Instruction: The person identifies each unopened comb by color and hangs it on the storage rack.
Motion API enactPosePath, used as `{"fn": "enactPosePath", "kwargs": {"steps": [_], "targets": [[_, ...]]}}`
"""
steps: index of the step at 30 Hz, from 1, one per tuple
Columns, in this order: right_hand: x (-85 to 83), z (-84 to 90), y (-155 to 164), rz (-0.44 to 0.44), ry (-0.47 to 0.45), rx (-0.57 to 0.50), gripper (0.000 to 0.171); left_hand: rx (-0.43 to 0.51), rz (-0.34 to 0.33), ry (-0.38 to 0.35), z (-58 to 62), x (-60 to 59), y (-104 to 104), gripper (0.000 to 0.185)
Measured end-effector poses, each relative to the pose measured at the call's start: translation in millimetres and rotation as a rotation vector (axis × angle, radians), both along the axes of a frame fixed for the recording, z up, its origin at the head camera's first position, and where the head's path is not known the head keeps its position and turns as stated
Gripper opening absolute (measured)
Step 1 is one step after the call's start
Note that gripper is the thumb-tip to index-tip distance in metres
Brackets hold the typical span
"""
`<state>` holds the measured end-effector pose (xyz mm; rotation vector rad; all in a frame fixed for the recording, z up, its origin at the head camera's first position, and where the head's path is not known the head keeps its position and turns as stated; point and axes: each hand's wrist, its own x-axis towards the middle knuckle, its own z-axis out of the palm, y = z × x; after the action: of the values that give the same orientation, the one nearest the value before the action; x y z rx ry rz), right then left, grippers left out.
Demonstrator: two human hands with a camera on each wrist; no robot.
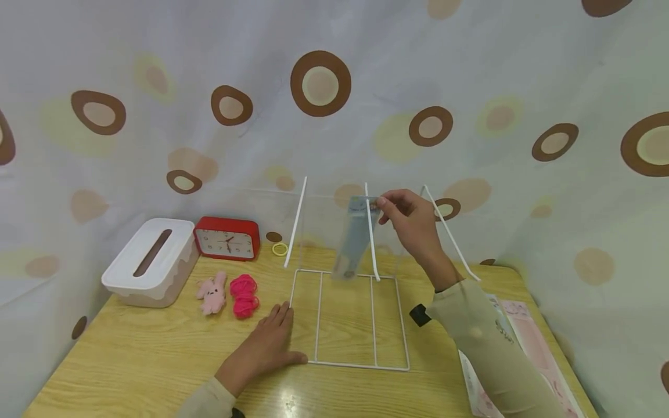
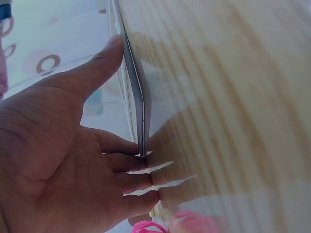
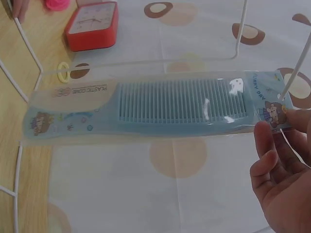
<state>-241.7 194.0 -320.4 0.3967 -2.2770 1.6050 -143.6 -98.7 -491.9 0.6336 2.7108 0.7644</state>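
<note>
Behind your wooden table [image 1: 146,360] hangs a pale curtain [image 1: 470,69] dotted with brown rings. From the head view, your left hand [image 1: 266,348] lies flat, fingers straight, beside the white wire rack [image 1: 347,316]; your right hand [image 1: 415,223] is raised above it, pinching the top of a packaged blue plastic comb [image 1: 352,241] that hangs between the uprights. At your left wrist, straight fingertips [image 2: 141,162] touch the thin wire. At your right wrist, thumb and fingers [image 3: 265,141] pinch the glossy comb sleeve's end.
</note>
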Motion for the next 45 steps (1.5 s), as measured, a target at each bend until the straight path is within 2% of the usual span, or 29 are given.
{"fn": "enactPosePath", "kwargs": {"steps": [2,7,11,14,17,20,23,27,30,33,36,40,45], "targets": [[-0.3,-3.0,4.3,-0.001,-0.015,0.03,0.029,-0.007,0.0,0.001,0.3,-0.3,0.6,0.104],[8.9,-9.5,18.7,0.031,-0.064,0.184,0.041,-0.018,0.009,0.004,-0.1,-0.9,1.1,0.105],[13.2,-23.5,43.0,0.119,-0.094,0.312,0.032,-0.029,0.008,0.003,-2.5,-1.7,2.2,0.104],[11.5,-36.1,68.0,0.226,-0.112,0.422,0.022,-0.043,0.004,0.003,-3.7,-2.3,3.3,0.104],[10.3,-45.7,93.2,0.327,-0.196,0.512,0.022,-0.047,0.009,0.002,-4.1,-2.8,3.4,0.105],[11.4,-55.1,118.6,0.381,-0.318,0.591,0.028,-0.055,0.015,0.003,-4.8,-2.9,3.3,0.105],[13.7,-66.4,143.8,0.363,-0.427,0.65,0.041,-0.059,0.017,0.007,-5.1,-3.2,3.2,0.105],[16.1,-82.1,176.9,0.26,-0.567,0.683,0.069,-0.059,0.014,0.014,-5.6,-4.3,3.1,0.105],[17.0,-94.4,199.1,0.203,-0.625,0.734,0.086,-0.062,0.008,0.014,-6.1,-5.2,3.2,0.105],[13.4,-108.0,215.9,0.168,-0.633,0.886,0.092,-0.064,0.003,0.004,-4.1,-5.9,3.4,0.104],[10.0,-118.9,225.9,0.147,-0.599,1.013,0.086,-0.07,0.0,-0.001,-1.9,-6.0,3.3,0.104],[10.6,-126.4,229.7,0.13,-0.564,1.024,0.078,-0.08,-0.001,0.0,-1.2,-5.8,3.9,0.104],[11.3,-130.1,229.6,0.107,-0.549,1.031,0.079,-0.08,-0.005,-0.001,-0.8,-5.1,5.0,0.103]]}}
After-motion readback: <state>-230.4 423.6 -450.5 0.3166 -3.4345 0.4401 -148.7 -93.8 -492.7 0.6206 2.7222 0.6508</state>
